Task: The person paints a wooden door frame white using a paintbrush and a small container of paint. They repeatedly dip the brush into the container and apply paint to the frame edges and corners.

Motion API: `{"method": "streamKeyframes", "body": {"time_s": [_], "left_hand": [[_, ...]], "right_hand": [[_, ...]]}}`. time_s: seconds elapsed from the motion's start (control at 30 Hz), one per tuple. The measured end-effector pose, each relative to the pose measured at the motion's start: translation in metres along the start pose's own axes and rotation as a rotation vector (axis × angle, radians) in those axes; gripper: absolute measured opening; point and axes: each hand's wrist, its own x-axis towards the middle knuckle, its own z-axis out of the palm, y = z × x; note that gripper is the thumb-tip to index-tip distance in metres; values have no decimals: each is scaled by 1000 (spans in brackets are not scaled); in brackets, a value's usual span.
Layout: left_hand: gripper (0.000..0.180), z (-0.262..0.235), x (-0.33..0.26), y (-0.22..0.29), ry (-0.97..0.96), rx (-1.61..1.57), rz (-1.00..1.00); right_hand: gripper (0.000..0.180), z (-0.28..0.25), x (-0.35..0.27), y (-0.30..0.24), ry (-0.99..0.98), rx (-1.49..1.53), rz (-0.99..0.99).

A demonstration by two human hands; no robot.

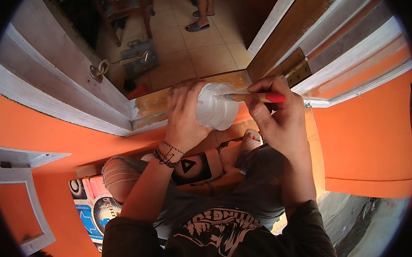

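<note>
Head view, middle of the frame: your left hand [183,112] is curled around the left side of a cloudy, see-through cup [218,115]. Your right hand [284,119] pinches a brush [253,97] with a red handle end between thumb and fingers. The brush points left, and its hair end is in the cup. You seem to hold the cup from the side so it stays steady and its top is free for the brush. I can't tell how full it is.

Just behind the cup runs the window sill [151,105], with brown, patchy wood. A pale window panel [62,52] stands at the upper left, with a metal hook [121,62] on it. At the upper right is a hinge [298,68]. The wall [362,134] is bright orange. Through the gap, top middle, you can see a tiled floor [178,41] and somebody's legs [202,10] in sandals. A colourful printed box [94,204] sits at the lower left.
</note>
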Motion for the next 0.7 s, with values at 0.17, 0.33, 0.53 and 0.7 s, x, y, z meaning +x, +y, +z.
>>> {"method": "streamKeyframes", "body": {"time_s": [0.17, 0.33, 0.53, 0.7], "left_hand": [[87, 0, -2, -1, -19, 15, 13], [86, 2, -3, -3, -36, 1, -16], [87, 1, -2, -2, -35, 20, 9], [87, 3, -2, -2, -39, 42, 25]], "right_hand": [[10, -1, 0, 0, -147, 23, 88], [5, -14, 0, -4, -106, 7, 55], [6, 0, 0, 0, -115, -5, 5], [2, -12, 3, -2, -51, 34, 70]]}}
